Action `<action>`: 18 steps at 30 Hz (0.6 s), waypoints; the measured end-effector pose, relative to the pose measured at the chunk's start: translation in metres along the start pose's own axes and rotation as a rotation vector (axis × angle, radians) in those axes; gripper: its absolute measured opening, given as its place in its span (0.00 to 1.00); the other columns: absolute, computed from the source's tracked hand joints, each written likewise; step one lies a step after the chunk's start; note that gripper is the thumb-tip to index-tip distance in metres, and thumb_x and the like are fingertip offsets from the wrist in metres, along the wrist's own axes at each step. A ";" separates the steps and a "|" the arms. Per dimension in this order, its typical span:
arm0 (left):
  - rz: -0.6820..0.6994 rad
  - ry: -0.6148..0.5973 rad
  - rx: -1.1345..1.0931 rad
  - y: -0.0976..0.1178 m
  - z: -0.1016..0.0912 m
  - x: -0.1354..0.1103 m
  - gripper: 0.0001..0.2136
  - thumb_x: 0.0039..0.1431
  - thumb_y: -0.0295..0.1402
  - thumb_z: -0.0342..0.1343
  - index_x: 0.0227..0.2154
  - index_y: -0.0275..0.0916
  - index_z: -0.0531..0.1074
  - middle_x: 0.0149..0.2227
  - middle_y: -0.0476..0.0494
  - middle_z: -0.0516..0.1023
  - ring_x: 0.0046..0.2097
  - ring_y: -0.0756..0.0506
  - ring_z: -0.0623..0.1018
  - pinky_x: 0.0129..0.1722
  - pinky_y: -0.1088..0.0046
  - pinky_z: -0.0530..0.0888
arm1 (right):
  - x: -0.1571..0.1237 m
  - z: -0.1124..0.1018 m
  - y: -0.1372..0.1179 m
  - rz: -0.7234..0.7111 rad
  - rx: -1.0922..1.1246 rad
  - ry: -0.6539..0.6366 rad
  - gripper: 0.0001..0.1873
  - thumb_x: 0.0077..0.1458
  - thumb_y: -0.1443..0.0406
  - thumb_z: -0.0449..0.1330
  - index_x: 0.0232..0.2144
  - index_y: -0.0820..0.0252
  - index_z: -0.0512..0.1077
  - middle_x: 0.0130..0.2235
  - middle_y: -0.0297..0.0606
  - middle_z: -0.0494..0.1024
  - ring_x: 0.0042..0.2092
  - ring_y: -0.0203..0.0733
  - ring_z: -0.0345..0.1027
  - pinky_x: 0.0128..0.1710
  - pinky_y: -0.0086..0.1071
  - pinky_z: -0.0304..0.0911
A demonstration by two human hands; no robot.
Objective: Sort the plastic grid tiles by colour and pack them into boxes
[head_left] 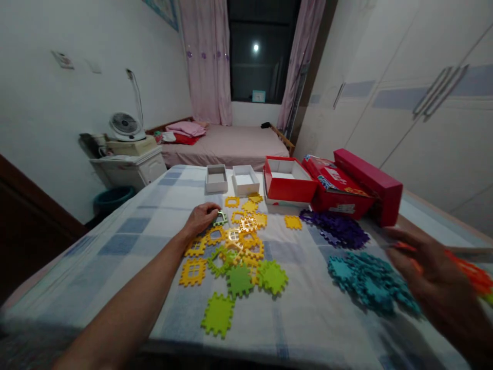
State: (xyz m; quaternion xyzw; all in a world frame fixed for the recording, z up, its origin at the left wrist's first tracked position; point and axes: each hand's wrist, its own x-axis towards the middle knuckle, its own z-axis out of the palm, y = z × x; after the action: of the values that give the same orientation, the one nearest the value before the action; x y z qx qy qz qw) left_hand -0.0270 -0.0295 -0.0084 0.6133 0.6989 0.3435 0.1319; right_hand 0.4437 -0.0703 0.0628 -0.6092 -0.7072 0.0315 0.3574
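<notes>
My left hand [202, 217] reaches across the checked blue-and-white cloth [154, 241], its fingers curled on a small green frame piece [220, 219] at the edge of a heap of yellow puzzle tiles [242, 231]. Lime green tiles [246, 280] lie nearer me. At the right edge my right hand [439, 280] is blurred by motion, close to orange tiles [472, 275] and above a pile of teal tiles [370, 282]. Whether it holds an orange piece I cannot tell. Purple tiles [339, 228] lie beyond.
Two small white open boxes [230, 180], a red open box [288, 181], a red printed package [339, 190] and a long pink-red box [370, 182] stand at the far side. Behind are a bed [239, 144], a nightstand with a fan [125, 127], and wardrobes [423, 103] on the right.
</notes>
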 end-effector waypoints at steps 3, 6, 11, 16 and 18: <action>0.008 -0.003 -0.018 -0.002 0.001 -0.001 0.18 0.50 0.39 0.46 0.36 0.37 0.77 0.32 0.45 0.80 0.33 0.47 0.76 0.34 0.73 0.71 | -0.016 0.027 -0.065 -0.241 0.144 -0.472 0.19 0.54 0.53 0.53 0.48 0.47 0.66 0.50 0.39 0.71 0.46 0.47 0.68 0.44 0.42 0.67; 0.012 -0.004 -0.024 -0.001 0.001 0.000 0.18 0.51 0.38 0.47 0.37 0.36 0.77 0.32 0.45 0.80 0.33 0.46 0.76 0.34 0.73 0.72 | -0.032 0.055 -0.106 -0.409 0.155 -0.751 0.23 0.54 0.56 0.56 0.52 0.53 0.64 0.52 0.42 0.68 0.50 0.46 0.65 0.51 0.42 0.63; 0.014 0.002 -0.020 0.000 0.000 0.000 0.17 0.50 0.37 0.47 0.36 0.36 0.77 0.32 0.44 0.80 0.33 0.46 0.76 0.36 0.72 0.72 | -0.038 0.087 -0.118 -0.473 0.018 -0.750 0.29 0.51 0.61 0.59 0.55 0.60 0.62 0.53 0.48 0.65 0.51 0.49 0.63 0.51 0.45 0.61; 0.024 0.013 -0.034 -0.004 0.002 0.001 0.16 0.51 0.37 0.48 0.37 0.36 0.77 0.34 0.44 0.80 0.34 0.46 0.76 0.36 0.72 0.71 | -0.027 0.099 -0.107 -0.489 -0.088 -0.699 0.21 0.56 0.64 0.51 0.53 0.61 0.64 0.50 0.47 0.69 0.50 0.47 0.63 0.50 0.43 0.63; 0.024 0.017 -0.041 -0.005 0.003 0.002 0.16 0.51 0.37 0.48 0.36 0.36 0.77 0.34 0.44 0.80 0.34 0.46 0.76 0.36 0.72 0.71 | -0.027 0.099 -0.105 -0.515 -0.133 -0.680 0.20 0.57 0.63 0.51 0.52 0.61 0.65 0.49 0.48 0.69 0.49 0.48 0.63 0.49 0.45 0.63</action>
State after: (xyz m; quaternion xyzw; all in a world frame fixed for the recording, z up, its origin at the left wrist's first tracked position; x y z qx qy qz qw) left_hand -0.0292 -0.0268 -0.0132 0.6159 0.6854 0.3644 0.1343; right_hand 0.3016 -0.0823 0.0266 -0.3894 -0.9143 0.0943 0.0602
